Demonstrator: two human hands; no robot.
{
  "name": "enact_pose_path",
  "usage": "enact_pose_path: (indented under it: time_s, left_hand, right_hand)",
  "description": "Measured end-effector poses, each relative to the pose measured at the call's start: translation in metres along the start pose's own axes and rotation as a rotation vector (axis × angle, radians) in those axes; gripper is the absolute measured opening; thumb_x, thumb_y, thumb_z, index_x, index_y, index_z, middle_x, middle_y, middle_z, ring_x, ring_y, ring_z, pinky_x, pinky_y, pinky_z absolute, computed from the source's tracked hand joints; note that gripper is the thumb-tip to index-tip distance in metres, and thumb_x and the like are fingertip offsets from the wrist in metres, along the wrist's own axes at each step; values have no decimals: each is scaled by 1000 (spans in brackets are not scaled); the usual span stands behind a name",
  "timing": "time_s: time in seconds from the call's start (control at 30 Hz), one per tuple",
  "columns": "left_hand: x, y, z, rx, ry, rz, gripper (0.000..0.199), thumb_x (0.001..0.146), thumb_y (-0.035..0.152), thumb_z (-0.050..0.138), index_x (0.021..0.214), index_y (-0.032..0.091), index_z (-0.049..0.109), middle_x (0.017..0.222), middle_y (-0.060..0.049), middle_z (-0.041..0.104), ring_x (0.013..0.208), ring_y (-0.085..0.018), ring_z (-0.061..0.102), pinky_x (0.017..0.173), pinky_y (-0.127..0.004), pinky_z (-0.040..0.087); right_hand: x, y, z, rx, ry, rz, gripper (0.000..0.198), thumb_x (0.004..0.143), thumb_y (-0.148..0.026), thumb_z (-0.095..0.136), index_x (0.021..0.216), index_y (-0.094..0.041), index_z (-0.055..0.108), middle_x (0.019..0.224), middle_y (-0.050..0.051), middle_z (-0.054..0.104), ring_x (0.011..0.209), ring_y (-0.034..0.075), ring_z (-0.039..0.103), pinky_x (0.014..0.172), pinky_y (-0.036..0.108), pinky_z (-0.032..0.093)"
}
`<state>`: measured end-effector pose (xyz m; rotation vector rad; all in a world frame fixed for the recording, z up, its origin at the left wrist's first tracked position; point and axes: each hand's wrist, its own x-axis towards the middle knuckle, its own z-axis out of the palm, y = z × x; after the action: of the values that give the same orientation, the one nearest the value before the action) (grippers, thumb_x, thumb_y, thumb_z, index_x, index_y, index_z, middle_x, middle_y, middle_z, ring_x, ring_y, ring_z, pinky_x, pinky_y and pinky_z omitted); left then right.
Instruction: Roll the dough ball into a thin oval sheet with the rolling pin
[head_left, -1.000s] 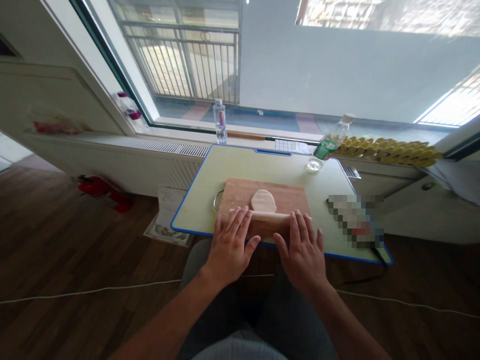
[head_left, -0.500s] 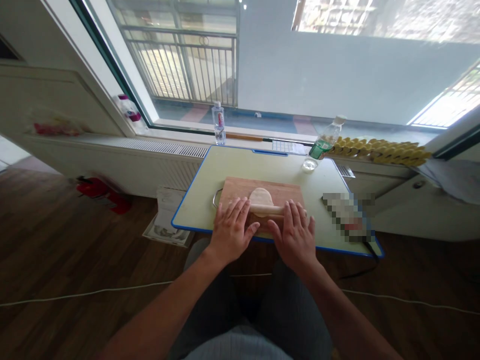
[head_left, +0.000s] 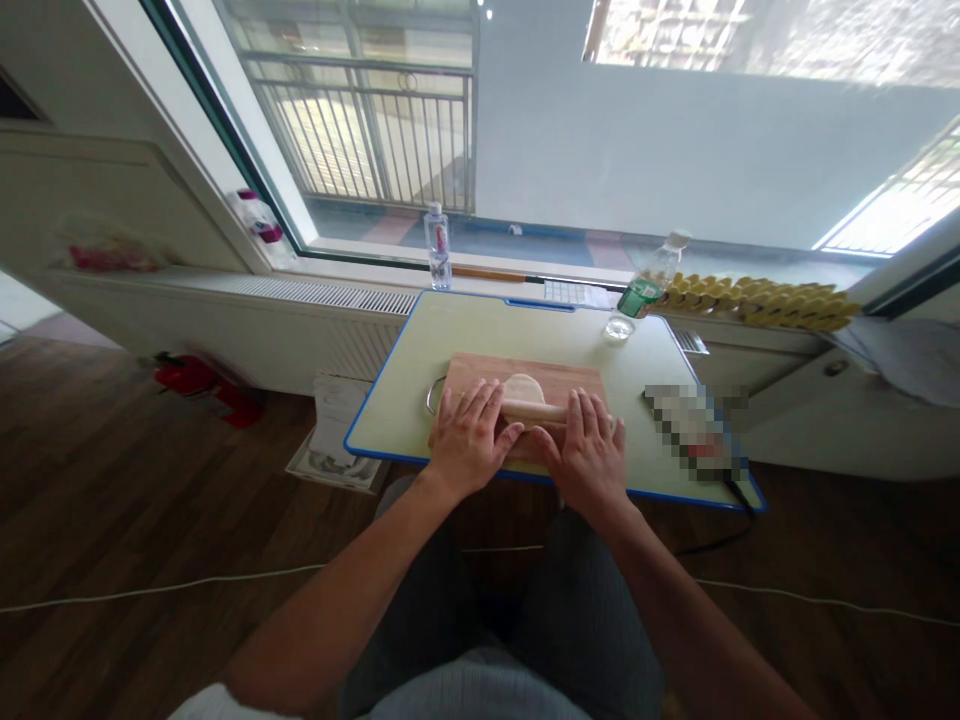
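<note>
A pale wooden rolling pin (head_left: 534,411) lies crosswise over a flat round of dough (head_left: 523,388) on a wooden cutting board (head_left: 472,370). My left hand (head_left: 469,435) holds the pin's left end, with long fingers laid over it and the thumb on the near side. At the other end my right hand (head_left: 589,445) holds the pin in the same way, pressing from above. The pin's two ends are mostly hidden under my fingers. Part of the dough shows beyond the pin, with a little on the near side.
The board rests on a small blue-edged table (head_left: 405,400). A bottle with a green label (head_left: 641,297) stands at its back right; a blurred-out flat item (head_left: 694,435) lies at the right. Another clear bottle (head_left: 438,250) stands on the sill. A red fire extinguisher (head_left: 206,388) is on the floor.
Both hands and the rolling pin have shifted slightly away from me over the dough. The left thumb now sits nearer the pin, and the thumbs are closer together.
</note>
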<state>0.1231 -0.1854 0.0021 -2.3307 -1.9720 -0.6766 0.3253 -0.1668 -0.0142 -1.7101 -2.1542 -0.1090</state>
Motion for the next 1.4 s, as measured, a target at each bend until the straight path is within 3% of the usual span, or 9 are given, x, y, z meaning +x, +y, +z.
enact_pose_path:
  time_s: [0.23,0.53,0.63,0.77,0.87,0.97,1.2,1.3,1.4]
  left_hand:
    - [-55,6,-3,-11,5,45,68,114,55,40,172,20,38,175,-13,43,165,-31,36,137,-59,19]
    - [19,1,2,-17,-41,-14,63,113,55,41,166,22,49,171,-11,51,161,-31,42,136,-64,21]
    - [6,4,0,-14,-33,-4,64,113,56,41,166,21,48,171,-12,50,161,-32,43,136,-63,22]
    - [-38,8,-5,-1,2,44,65,114,54,42,169,20,44,173,-12,48,162,-31,40,136,-59,23]
    - [-52,9,-6,14,-12,58,65,114,53,40,170,20,41,174,-11,45,164,-30,39,136,-58,25]
    - [-33,8,-5,31,-32,29,64,114,54,41,170,24,44,175,-9,45,164,-30,38,137,-59,24]
    - [44,3,-2,19,-149,-40,62,114,54,39,168,24,46,174,-9,47,164,-30,37,136,-65,21]
    - [32,5,-2,18,-125,-36,63,114,54,39,169,23,45,174,-10,46,163,-31,38,136,-65,20]
    - [-6,9,-4,25,-80,-9,66,113,55,40,169,21,44,174,-11,46,163,-32,39,137,-60,22]
  right_hand:
    - [-62,8,0,-2,79,-130,87,111,-63,40,175,-7,21,176,25,35,168,39,20,130,63,25]
    - [8,0,3,-6,-29,57,79,113,-60,34,170,-5,36,174,24,40,165,38,29,130,70,22]
    - [-1,0,3,2,0,39,80,113,-61,33,169,-4,36,174,24,40,164,38,29,130,68,22]
    - [-44,3,3,1,72,-56,83,112,-64,36,173,-6,29,175,24,37,166,39,25,130,66,24]
    - [-61,6,4,-14,84,-78,84,113,-63,36,174,-6,26,176,25,36,167,39,24,130,64,25]
    - [-45,4,4,-34,48,-35,80,114,-61,33,172,-6,32,177,23,35,167,37,24,131,64,22]
    - [34,-3,-2,-67,-142,134,73,114,-57,29,170,-10,39,177,22,37,165,35,27,130,66,23]
    - [23,-2,-3,-51,-107,107,75,114,-58,29,170,-9,38,175,22,39,164,36,29,130,65,24]
    - [-14,2,-3,-46,-41,27,77,114,-59,29,170,-7,38,175,22,39,165,37,28,131,63,23]
